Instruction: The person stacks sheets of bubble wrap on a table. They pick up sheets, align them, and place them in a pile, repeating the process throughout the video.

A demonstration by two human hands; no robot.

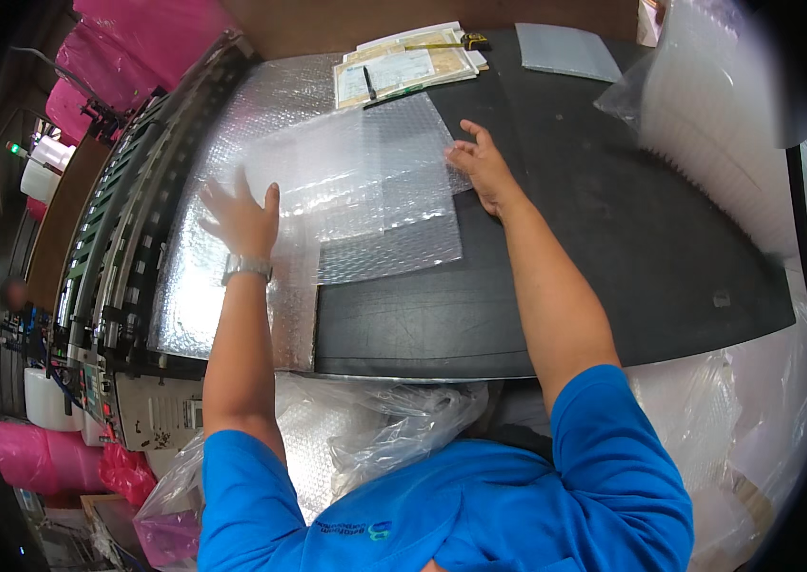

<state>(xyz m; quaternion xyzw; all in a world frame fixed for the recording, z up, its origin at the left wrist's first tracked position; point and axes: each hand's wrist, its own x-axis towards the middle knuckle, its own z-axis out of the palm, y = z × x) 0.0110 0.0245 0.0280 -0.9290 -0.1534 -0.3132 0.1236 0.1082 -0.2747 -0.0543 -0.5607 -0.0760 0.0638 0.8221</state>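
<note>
Several clear bubble wrap sheets (389, 250) lie overlapping at a slant on the black tabletop (575, 229). My left hand (243, 217), slightly blurred, is over their left part with its fingers spread; a metal watch (246, 268) is on that wrist. At the right edge of the sheets is my right hand (487, 173), fingers apart and partly bent. Its fingertips are at the edge, and whether they touch the film cannot be made out. Neither hand grips anything. A longer bubble wrap web (189, 305) runs under the left side, beside the machine.
The roller machine (127, 219) borders the table's left. At the back lie papers (403, 71) with a pen (369, 82), a tape measure (475, 41) and a stack of translucent sheets (567, 52). A tall wrapped pile (718, 124) stands right. Clear plastic bags (403, 419) hang below the front edge.
</note>
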